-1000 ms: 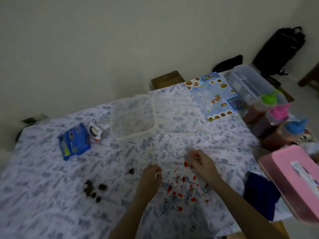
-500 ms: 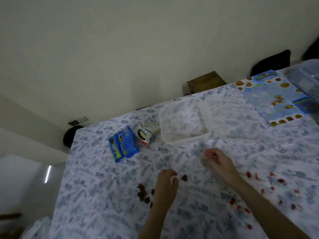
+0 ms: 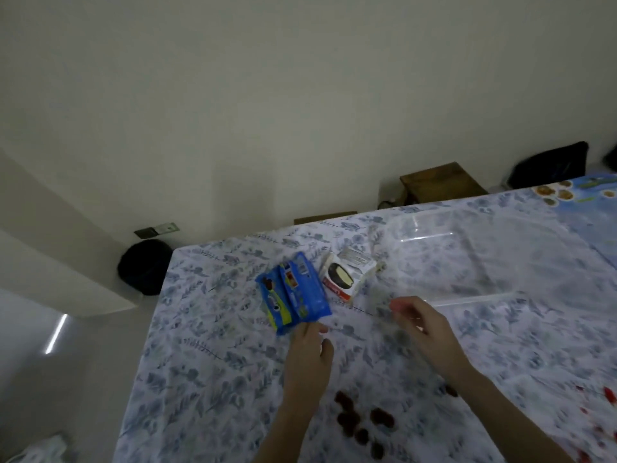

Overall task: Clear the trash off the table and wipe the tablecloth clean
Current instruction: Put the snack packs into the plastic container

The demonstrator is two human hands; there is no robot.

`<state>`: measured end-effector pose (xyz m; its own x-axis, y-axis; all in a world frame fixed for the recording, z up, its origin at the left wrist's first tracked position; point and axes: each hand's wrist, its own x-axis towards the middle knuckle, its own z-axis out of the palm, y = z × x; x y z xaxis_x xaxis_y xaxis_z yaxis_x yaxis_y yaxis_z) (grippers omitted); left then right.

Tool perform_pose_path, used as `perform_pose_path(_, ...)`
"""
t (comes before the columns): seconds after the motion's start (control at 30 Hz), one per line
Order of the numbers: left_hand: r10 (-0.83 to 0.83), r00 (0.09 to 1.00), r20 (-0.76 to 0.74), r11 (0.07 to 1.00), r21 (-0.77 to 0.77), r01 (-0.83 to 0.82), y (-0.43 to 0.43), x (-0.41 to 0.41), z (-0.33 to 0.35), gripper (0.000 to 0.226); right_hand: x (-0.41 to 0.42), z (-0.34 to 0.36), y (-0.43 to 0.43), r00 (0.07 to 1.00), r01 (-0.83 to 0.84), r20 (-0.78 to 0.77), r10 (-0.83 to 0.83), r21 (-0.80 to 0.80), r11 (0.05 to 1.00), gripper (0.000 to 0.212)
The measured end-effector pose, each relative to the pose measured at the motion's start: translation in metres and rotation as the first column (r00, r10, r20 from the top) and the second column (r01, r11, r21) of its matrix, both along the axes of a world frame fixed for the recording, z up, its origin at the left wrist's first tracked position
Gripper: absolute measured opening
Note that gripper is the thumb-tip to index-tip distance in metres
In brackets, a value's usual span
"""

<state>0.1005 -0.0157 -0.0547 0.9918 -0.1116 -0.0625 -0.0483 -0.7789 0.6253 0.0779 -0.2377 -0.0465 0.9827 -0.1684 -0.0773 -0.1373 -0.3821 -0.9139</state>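
Note:
A blue snack wrapper (image 3: 293, 295) and a white-and-red snack packet (image 3: 347, 279) lie side by side on the floral tablecloth (image 3: 217, 362). My left hand (image 3: 310, 352) has curled fingers touching the wrapper's near corner, and a small white scrap shows between them. My right hand (image 3: 424, 325) hovers just right of the packet, fingers loosely curled; whether it holds anything is unclear. Dark brown crumbs (image 3: 360, 422) sit near my left wrist. Red bits (image 3: 609, 394) lie at the right edge.
A clear plastic container (image 3: 467, 259) lies beyond my right hand, with a blue leaflet (image 3: 594, 192) at far right. Off the table's far left corner stands a round black object (image 3: 143, 265). A wooden stool (image 3: 440, 182) and a black bag (image 3: 551, 165) are behind.
The view has swung left and up. Both hands have moved from the red bits past the brown crumbs to the blue wrapper and the packet.

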Motion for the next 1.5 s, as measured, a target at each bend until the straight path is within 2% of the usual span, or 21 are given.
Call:
perform_pose_path(0.13,0.151,0.988,0.043,0.987,0.038,-0.153,0.032,0.043,-0.013,0.032,0.034,-0.022,0.05,0.993,-0.117,0.011,0.118,-0.065,0.991,0.017)
perform_pose_path(0.23,0.237,0.969,-0.064,0.971,0.048,-0.234,0.055,0.075,-0.029,0.048,0.072,-0.04,0.09,0.979,-0.205,-0.027,0.203,-0.149,0.968,0.03)
perform_pose_path(0.33,0.215,0.963,-0.163,0.977,0.048,-0.21,0.074,0.095,-0.047,0.061,0.107,-0.055,0.124,0.95,-0.309,-0.136,0.28,-0.308,0.9,0.066)
perform_pose_path(0.43,0.171,0.976,-0.137,0.982,0.104,-0.158,0.081,0.101,-0.056,0.068,0.126,-0.065,0.146,0.925,-0.378,-0.233,0.301,-0.468,0.799,0.097)
perform_pose_path(0.5,0.155,0.98,-0.124,0.98,0.145,-0.137,0.081,0.101,-0.058,0.073,0.13,-0.07,0.153,0.945,-0.326,-0.196,0.261,-0.563,0.76,0.099)
perform_pose_path(0.57,0.139,0.984,-0.108,0.98,0.158,-0.121,0.078,0.099,-0.059,0.073,0.13,-0.07,0.155,0.955,-0.297,-0.177,0.238,-0.588,0.752,0.094)
perform_pose_path(0.73,0.18,0.976,-0.127,0.983,-0.021,-0.184,0.067,0.094,-0.05,0.066,0.12,-0.057,0.148,0.955,-0.296,-0.147,0.257,-0.486,0.822,0.078)
perform_pose_path(0.83,0.273,0.956,-0.106,0.948,-0.137,-0.286,0.061,0.08,-0.037,0.047,0.109,-0.037,0.135,0.969,-0.242,-0.12,0.215,-0.287,0.927,0.07)
perform_pose_path(0.97,0.433,0.888,-0.154,0.828,-0.322,-0.46,0.03,0.058,-0.015,0.034,0.089,0.003,0.099,0.987,-0.13,-0.087,0.136,0.065,0.989,0.075)
perform_pose_path(1.07,0.476,0.863,-0.168,0.743,-0.448,-0.497,-0.014,0.054,0.012,0.029,0.075,0.028,0.05,1.0,0.003,0.002,-0.004,0.181,0.984,0.068)
perform_pose_path(1.13,0.476,0.867,-0.146,0.695,-0.542,-0.473,-0.051,0.053,0.031,0.027,0.068,0.041,0.007,0.992,0.124,0.015,-0.129,0.186,0.975,0.064)
perform_pose_path(1.2,0.428,0.899,-0.091,0.7,-0.596,-0.393,-0.089,0.056,0.047,0.026,0.066,0.042,-0.038,0.976,0.216,-0.01,-0.216,0.102,0.971,0.062)
perform_pose_path(1.27,0.323,0.945,-0.044,0.761,-0.581,-0.288,-0.126,0.063,0.053,0.024,0.066,0.033,-0.081,0.964,0.252,-0.068,-0.258,-0.079,0.964,0.069)
perform_pose_path(1.37,0.147,0.989,-0.022,0.847,-0.514,-0.137,-0.174,0.074,0.043,0.023,0.067,0.013,-0.121,0.954,0.141,-0.207,-0.219,-0.334,0.932,0.075)
perform_pose_path(1.43,0.084,0.996,0.027,0.923,-0.379,-0.068,-0.199,0.077,0.032,0.025,0.068,0.002,-0.133,0.947,0.06,-0.259,-0.189,-0.434,0.899,0.073)
perform_pose_path(1.5,-0.004,0.992,0.123,0.98,-0.195,0.028,-0.217,0.079,0.022,0.028,0.071,-0.009,-0.138,0.944,-0.01,-0.296,-0.146,-0.468,0.884,0.079)
